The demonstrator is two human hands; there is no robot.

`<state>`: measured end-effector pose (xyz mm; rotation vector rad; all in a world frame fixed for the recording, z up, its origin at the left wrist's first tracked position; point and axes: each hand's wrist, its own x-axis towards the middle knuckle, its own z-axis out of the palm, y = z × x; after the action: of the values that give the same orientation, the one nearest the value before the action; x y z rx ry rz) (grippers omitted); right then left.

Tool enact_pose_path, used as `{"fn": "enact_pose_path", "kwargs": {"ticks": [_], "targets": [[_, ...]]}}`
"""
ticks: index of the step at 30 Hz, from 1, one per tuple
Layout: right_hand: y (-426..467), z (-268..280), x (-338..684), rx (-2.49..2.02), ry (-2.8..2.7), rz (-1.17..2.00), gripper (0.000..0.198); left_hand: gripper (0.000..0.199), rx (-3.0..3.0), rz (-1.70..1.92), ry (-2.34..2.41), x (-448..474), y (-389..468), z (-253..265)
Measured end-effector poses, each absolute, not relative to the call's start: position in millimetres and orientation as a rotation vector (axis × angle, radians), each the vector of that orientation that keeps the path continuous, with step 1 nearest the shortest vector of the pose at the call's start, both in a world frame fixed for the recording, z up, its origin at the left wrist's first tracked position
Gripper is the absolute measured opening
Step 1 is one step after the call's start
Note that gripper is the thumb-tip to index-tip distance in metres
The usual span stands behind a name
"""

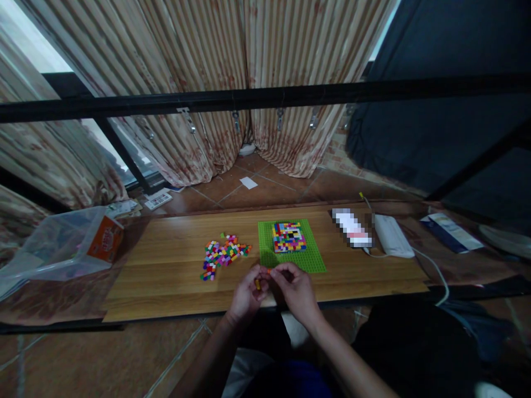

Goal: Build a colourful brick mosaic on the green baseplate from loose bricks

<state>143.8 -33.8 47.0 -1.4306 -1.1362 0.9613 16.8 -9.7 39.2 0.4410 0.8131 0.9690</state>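
Note:
My left hand (248, 294) is closed near the table's front edge, with a yellow toy brick (258, 284) showing in its curled fingers. My right hand (297, 289) pinches a small orange toy brick (269, 271), and the fingertips of both hands meet around it. Just beyond the hands lies a green baseplate (313, 257). On it stands a low, roughly square build of multicoloured bricks (286, 243) with a gap in its middle. To the left, a loose pile of small coloured bricks (224, 254) is spread on the wooden tabletop (166, 265).
A phone-like object with a blurred screen (352, 228) and a white power strip (392, 236) with a cable lie at the right. A clear plastic bin (62, 240) stands at the far left. A black metal bar (265, 98) with hanging clips crosses beyond the table, before curtains (199, 55).

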Motion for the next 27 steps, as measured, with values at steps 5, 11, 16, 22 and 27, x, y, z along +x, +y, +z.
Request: {"fn": "enact_pose_path", "kwargs": {"ticks": [5,11,16,22,27], "targets": [[-33,47,151,-1.467,-1.223,0.904,0.020,0.035,0.617,0.946,0.874,21,-12,40],[-34,46,150,-1.439,-1.196,0.949,0.020,0.038,0.720,0.927,0.879,23,-12,38],[-37,44,145,-1.400,-1.081,1.028,0.023,0.038,0.743,0.960,0.884,28,-15,37],[-39,38,143,-1.386,-1.034,1.040,0.023,0.037,0.693,0.964,0.885,32,-18,33],[-28,31,163,-1.463,-1.121,0.870,0.025,0.035,0.706,0.985,0.955,19,-9,34]]}}
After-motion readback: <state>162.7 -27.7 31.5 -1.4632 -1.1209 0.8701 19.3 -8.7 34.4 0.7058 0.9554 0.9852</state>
